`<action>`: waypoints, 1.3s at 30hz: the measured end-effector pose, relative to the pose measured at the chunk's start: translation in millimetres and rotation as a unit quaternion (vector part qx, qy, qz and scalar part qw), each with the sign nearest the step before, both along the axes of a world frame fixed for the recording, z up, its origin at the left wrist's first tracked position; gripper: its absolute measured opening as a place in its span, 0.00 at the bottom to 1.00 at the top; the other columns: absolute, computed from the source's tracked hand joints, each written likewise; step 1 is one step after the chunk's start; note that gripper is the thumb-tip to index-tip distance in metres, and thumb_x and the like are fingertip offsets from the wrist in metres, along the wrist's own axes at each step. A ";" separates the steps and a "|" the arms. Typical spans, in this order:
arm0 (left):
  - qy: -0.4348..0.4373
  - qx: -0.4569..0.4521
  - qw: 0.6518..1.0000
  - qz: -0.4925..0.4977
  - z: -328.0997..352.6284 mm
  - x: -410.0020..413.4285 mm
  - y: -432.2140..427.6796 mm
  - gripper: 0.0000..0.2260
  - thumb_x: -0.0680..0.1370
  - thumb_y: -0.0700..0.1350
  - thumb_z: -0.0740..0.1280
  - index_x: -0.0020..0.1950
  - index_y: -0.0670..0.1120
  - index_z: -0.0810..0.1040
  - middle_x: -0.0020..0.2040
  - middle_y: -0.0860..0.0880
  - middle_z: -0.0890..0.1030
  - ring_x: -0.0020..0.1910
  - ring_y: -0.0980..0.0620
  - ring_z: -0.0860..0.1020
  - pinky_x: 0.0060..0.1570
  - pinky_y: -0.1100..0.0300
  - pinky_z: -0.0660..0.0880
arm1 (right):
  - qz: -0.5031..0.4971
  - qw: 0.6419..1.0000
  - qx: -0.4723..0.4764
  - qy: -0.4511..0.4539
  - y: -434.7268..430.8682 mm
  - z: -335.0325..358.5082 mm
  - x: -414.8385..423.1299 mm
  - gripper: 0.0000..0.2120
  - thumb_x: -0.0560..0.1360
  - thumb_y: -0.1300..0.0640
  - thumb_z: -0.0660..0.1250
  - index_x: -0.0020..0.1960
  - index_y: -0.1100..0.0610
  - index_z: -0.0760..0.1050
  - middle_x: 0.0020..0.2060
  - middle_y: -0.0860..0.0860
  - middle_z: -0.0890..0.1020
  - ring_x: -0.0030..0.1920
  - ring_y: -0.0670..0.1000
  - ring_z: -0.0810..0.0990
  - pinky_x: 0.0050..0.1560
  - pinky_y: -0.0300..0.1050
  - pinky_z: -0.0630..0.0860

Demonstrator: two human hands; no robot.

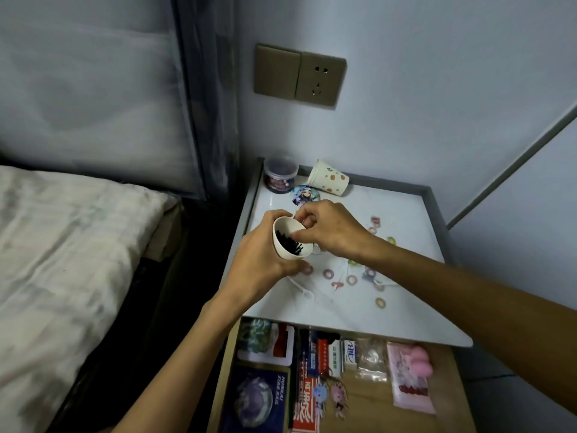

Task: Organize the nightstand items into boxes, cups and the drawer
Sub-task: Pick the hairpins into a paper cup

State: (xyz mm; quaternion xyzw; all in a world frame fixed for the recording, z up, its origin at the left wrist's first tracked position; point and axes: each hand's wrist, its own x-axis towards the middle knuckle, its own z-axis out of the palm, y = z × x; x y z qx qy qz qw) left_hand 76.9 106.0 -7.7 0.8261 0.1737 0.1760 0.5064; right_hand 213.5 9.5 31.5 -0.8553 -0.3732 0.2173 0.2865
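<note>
A white cup (288, 225) holds black pieces (288, 243) over a glossy white nightstand top (406, 220) rimmed in grey. Behind, a cream paper cup (327, 180) shows orange and green dots; the light-wood drawer (374, 410) contains a dark blue box (256, 398) and pink pouch (412, 385).

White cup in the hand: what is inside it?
Thin black sticks, perhaps hairpins, heaped in the white cup. The right hand at its rim covers part; the bottom is hidden.

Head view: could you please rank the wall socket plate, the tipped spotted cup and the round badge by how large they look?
Largest: wall socket plate.
Then: spotted cup.
Smallest: round badge.
</note>
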 end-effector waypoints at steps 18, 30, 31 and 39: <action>0.121 0.103 0.983 -0.089 25.2 -20.8 -126.7 0.29 0.75 0.69 0.64 0.65 0.49 0.78 0.56 0.54 0.82 0.50 0.54 0.80 0.49 0.58 0.75 | -0.181 0.983 0.011 0.020 -208.6 -3.6 -55.6 0.05 0.76 0.63 0.66 0.44 0.60 0.81 0.25 0.53 0.81 0.22 0.45 0.79 0.25 0.35 0.73; 0.234 0.158 0.933 -0.225 -53.3 -24.3 -220.8 0.09 0.80 0.36 0.62 0.46 0.40 0.81 0.35 0.45 0.82 0.26 0.54 0.81 0.25 0.63 0.75 | -0.218 0.972 0.067 0.051 -310.5 -80.3 -77.9 0.10 0.78 0.57 0.65 0.42 0.53 0.83 0.31 0.48 0.83 0.28 0.44 0.81 0.35 0.42 0.77; 0.243 0.149 0.928 -0.240 -63.7 -25.3 -228.8 0.08 0.80 0.35 0.62 0.48 0.39 0.82 0.38 0.45 0.82 0.27 0.54 0.81 0.26 0.64 0.76 | -0.235 0.967 0.078 0.052 -317.5 -82.5 -73.6 0.09 0.79 0.56 0.65 0.43 0.53 0.82 0.31 0.48 0.83 0.27 0.41 0.79 0.34 0.40 0.75; 0.270 0.094 0.914 -0.288 -123.0 -22.5 -282.2 0.09 0.82 0.38 0.63 0.58 0.40 0.82 0.47 0.42 0.83 0.28 0.52 0.80 0.29 0.68 0.76 | -0.256 0.955 0.138 0.066 -327.1 -87.2 -56.9 0.04 0.79 0.57 0.66 0.47 0.53 0.78 0.33 0.50 0.81 0.25 0.39 0.76 0.28 0.33 0.71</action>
